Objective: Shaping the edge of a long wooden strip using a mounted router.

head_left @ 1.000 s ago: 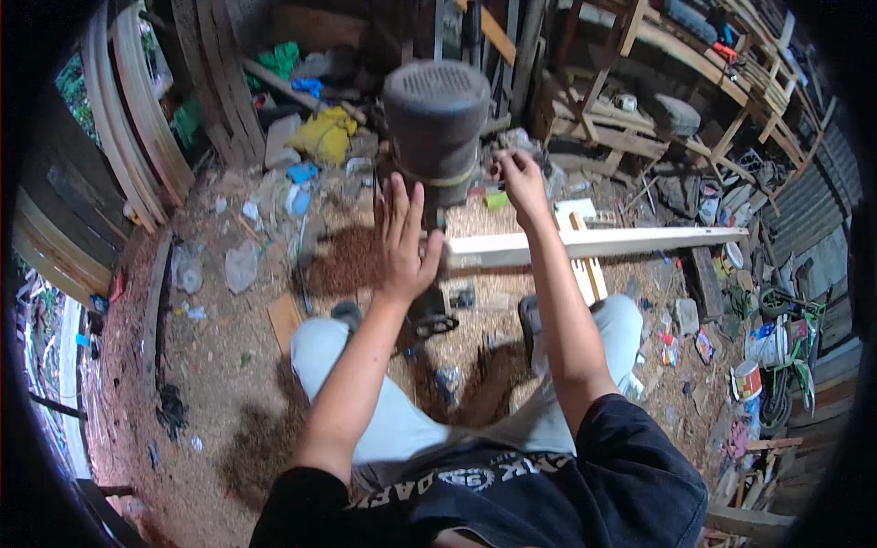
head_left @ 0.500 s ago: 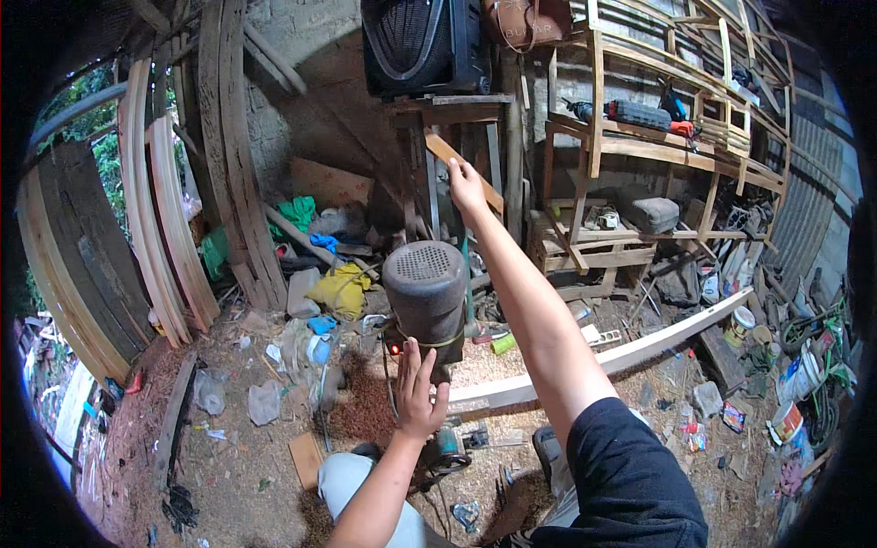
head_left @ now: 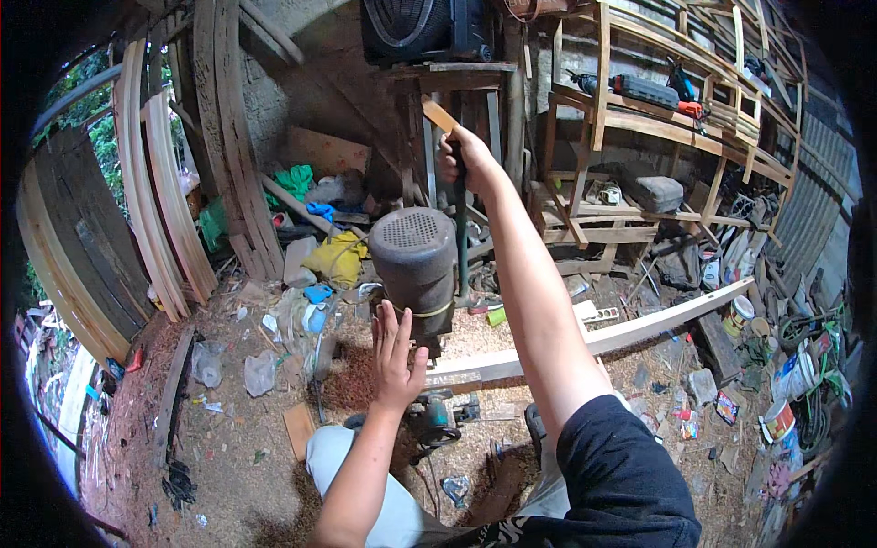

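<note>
My right hand [head_left: 471, 163] reaches far forward, its fingers closed round a flat wooden strip [head_left: 440, 114]. Only the strip's upper end shows; the hand hides the rest. A dark upright pole [head_left: 462, 260] runs just below that hand, and whether the fingers touch it I cannot tell. My left hand [head_left: 397, 365] is raised with fingers stretched out. It is beside the lower part of a grey cylindrical motor [head_left: 413, 260] with a perforated top; contact is unclear. Behind the left hand, a long pale timber [head_left: 630, 333] extends to the right.
A teal power tool [head_left: 438, 420] sits between my legs among wood shavings. Tall planks [head_left: 137, 173] lean at the left. A wooden rack [head_left: 676, 132] carries tools at the right. A black speaker [head_left: 425, 32] stands at the back. Litter and a yellow bag [head_left: 338, 258] lie around.
My right hand has turned, and the strip's lower end has gone out of sight behind it. My left hand has moved slightly left and up. The whole view has shifted a little.
</note>
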`<state>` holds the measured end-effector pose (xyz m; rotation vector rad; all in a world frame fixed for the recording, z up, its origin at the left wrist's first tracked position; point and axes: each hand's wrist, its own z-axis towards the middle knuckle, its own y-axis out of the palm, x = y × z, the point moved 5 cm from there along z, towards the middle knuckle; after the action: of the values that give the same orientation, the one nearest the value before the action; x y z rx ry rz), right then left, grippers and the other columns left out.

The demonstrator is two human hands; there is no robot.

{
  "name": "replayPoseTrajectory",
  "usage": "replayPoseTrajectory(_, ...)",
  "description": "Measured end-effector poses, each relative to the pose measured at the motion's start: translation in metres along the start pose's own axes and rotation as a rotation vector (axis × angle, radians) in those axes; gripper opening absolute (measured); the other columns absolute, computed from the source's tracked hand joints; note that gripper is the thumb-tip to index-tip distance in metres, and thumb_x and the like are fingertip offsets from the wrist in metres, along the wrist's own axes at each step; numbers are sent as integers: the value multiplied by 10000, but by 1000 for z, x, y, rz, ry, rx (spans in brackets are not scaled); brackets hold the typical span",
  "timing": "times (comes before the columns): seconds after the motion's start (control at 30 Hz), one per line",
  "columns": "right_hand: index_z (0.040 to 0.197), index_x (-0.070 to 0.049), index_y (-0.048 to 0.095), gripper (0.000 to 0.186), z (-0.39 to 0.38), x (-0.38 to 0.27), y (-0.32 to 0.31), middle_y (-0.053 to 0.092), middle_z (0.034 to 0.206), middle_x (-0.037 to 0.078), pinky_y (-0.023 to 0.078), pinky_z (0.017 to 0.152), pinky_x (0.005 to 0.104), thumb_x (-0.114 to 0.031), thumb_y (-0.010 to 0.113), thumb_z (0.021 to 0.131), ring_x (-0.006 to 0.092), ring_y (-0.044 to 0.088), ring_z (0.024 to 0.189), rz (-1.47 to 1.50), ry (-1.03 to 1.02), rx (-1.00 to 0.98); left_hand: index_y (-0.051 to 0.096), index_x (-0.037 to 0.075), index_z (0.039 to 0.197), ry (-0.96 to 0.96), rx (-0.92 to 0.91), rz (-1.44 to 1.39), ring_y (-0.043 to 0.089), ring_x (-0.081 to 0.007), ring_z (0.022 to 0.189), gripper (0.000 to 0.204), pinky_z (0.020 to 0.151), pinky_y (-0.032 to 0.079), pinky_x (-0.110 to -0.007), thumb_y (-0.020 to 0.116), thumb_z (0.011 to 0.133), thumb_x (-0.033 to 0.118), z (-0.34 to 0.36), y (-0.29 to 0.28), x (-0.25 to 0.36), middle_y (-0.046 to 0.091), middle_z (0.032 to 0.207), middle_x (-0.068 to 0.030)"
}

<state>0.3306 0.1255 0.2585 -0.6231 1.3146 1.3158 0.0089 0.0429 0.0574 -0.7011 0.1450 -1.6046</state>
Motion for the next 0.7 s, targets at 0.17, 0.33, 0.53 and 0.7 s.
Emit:
replayPoseTrajectory(0.17,662,-115,508,337,-17,0,4,453,550,8,287,439,319,-283,502,954,136,374,433,-86,-287,209,350,21,1587,8,-13,10,170,-446,1560,625,1249,176,-509,498,1055,314,4,2,5,171,1681,-280)
replayPoseTrajectory(0.33,693,-76,556,303,-48,6,15,465,578,13,305,441,293,-210,496,958,119,418,462,-102,-517,184,367,-12,1570,4,32,106,231,-474,1533,678,1250,188,-533,571,958,197,8,3,8,234,1647,-316)
replayPoseTrajectory(0.53,712,-34,596,291,-80,2,21,525,600,7,358,485,267,-156,484,952,90,470,518,-164,-569,196,276,41,1623,8,56,127,141,-448,1566,675,1252,151,-504,499,1008,210,26,10,7,136,1694,-269)
replayPoseTrajectory(0.7,679,-55,520,296,-114,13,36,451,546,6,300,411,257,-167,467,948,94,388,434,-136,-642,155,266,4,1617,-45,129,65,167,-419,1567,645,1246,193,-490,469,1044,219,25,22,2,158,1693,-257)
